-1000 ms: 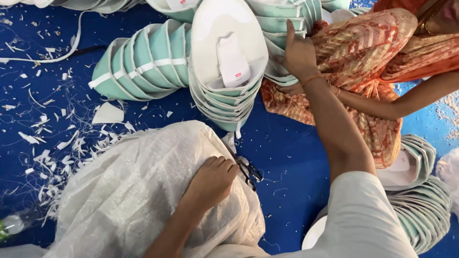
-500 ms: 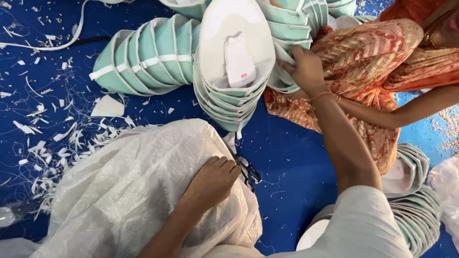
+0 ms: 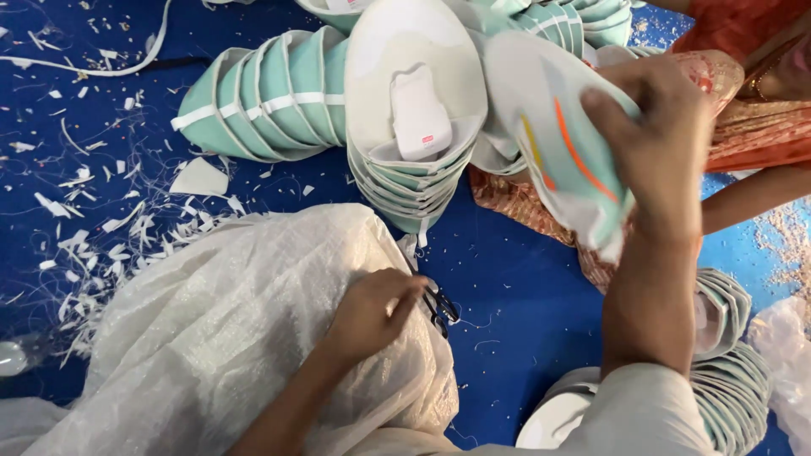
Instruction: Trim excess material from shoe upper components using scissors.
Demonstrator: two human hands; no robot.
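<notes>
A big white woven sack (image 3: 211,338) lies under the left hand (image 3: 372,312), which is closed, gripping its cloth beside black scissors (image 3: 441,306). Above it stand nested mint-green shoe uppers (image 3: 414,152). The right hand (image 3: 655,143) holds one pale upper piece (image 3: 557,152) with orange stripes, lifted just right of that stack

mint shoe upper (image 3: 562,160) | orange-yellow stripes, curved, tilted, lifted | white sack (image 3: 228,338) | crumpled, on floor
</notes>
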